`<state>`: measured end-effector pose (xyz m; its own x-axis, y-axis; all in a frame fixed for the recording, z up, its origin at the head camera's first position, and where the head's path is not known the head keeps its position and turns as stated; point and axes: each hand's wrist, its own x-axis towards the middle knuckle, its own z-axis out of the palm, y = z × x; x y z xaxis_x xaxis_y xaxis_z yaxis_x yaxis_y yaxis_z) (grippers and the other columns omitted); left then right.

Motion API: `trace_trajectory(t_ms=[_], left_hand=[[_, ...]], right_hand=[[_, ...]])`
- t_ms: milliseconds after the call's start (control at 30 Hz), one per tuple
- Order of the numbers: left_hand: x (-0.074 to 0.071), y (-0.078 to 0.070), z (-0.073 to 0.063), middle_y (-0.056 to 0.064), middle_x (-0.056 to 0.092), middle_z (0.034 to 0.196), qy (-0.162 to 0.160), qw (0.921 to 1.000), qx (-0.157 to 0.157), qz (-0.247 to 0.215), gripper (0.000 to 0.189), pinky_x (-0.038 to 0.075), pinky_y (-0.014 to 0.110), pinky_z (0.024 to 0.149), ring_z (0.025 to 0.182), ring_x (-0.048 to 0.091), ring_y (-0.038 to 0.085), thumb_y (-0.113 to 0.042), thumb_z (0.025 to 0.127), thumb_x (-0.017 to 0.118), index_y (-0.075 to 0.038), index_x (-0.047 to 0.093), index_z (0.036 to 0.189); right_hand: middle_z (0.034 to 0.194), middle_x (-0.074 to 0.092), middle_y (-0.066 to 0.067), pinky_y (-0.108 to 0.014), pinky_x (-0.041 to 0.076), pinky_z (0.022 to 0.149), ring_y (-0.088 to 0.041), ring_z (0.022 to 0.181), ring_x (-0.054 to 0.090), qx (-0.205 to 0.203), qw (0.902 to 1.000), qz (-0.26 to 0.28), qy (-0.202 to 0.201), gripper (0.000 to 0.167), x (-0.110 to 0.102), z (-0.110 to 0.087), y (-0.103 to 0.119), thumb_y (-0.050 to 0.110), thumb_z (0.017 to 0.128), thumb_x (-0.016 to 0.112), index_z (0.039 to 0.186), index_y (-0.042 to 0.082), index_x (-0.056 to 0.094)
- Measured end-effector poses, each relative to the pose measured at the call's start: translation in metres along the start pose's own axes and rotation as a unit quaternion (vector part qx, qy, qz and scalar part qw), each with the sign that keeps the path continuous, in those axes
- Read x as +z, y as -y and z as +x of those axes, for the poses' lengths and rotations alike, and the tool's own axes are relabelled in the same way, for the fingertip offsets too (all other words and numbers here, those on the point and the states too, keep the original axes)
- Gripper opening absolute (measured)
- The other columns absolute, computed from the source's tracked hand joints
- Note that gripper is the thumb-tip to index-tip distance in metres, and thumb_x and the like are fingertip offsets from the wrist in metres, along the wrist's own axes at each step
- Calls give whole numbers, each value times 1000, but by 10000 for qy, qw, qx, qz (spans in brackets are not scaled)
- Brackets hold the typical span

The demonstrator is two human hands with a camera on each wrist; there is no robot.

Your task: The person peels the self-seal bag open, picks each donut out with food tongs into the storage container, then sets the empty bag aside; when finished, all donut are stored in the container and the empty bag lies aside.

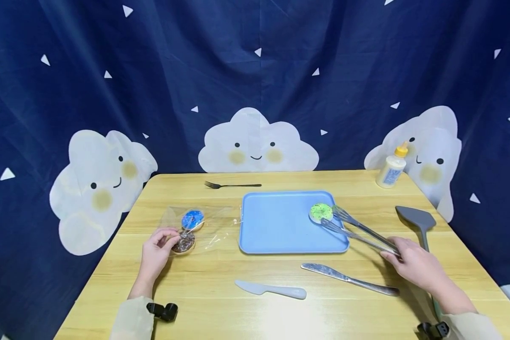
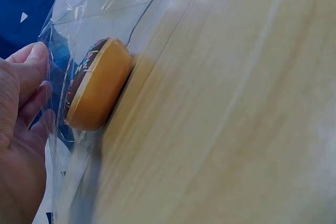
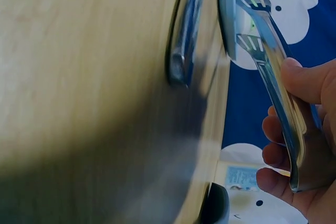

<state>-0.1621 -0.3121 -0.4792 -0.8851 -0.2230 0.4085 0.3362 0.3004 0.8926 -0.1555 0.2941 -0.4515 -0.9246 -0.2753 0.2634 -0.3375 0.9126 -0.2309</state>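
My left hand (image 1: 155, 255) pinches the edge of a clear plastic bag (image 1: 221, 229) on the left of the table. Inside it are a blue-frosted doughnut (image 1: 192, 219) and a chocolate doughnut (image 1: 187, 242) with sprinkles, seen side-on in the left wrist view. On the right, my right hand (image 1: 420, 264) grips metal tongs (image 1: 374, 234), thumb on one arm and fingers on the other. The tongs' slotted tips stand either side of a green-frosted doughnut (image 1: 321, 212) at the right end of a blue tray (image 1: 276, 222).
A white-handled knife (image 1: 272, 289) and a metal table knife (image 1: 348, 278) lie in front of the tray. Behind it lies a black fork (image 1: 233, 185). A yellow-capped bottle (image 1: 392, 171) stands at the back right, and a grey spatula (image 1: 417, 218) lies along the right side.
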Motion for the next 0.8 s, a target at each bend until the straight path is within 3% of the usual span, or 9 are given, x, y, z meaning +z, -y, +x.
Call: trace_trajectory(t_ms=[267, 500, 800], left_hand=[[0, -1, 1, 27, 58, 101, 58, 9997, 57, 218, 6, 40, 18, 98, 96, 56, 10, 12, 79, 65, 11, 63, 84], [0, 0, 0, 27, 59, 101, 21, 9998, 19, 200, 6, 40, 18, 97, 95, 56, 9, 12, 79, 65, 11, 63, 84], [1, 2, 0, 29, 58, 100, 24, 9998, 138, 157, 6, 41, 19, 96, 95, 56, 11, 13, 78, 65, 11, 63, 84]], right_hand=[[97, 62, -19, -52, 48, 59, -36, 86, 58, -95, 9999, -89, 18, 38, -8, -3, -3, 27, 84, 69, 107, -1, 56], [80, 58, -5, -37, 46, 51, -18, 67, 54, -455, 9982, -390, -11, 40, -6, -2, -4, 22, 78, 75, 103, -2, 55], [78, 52, 0, -33, 41, 45, -14, 62, 50, -720, 9953, -408, -509, 35, -2, -7, -11, 18, 74, 77, 98, 3, 55]])
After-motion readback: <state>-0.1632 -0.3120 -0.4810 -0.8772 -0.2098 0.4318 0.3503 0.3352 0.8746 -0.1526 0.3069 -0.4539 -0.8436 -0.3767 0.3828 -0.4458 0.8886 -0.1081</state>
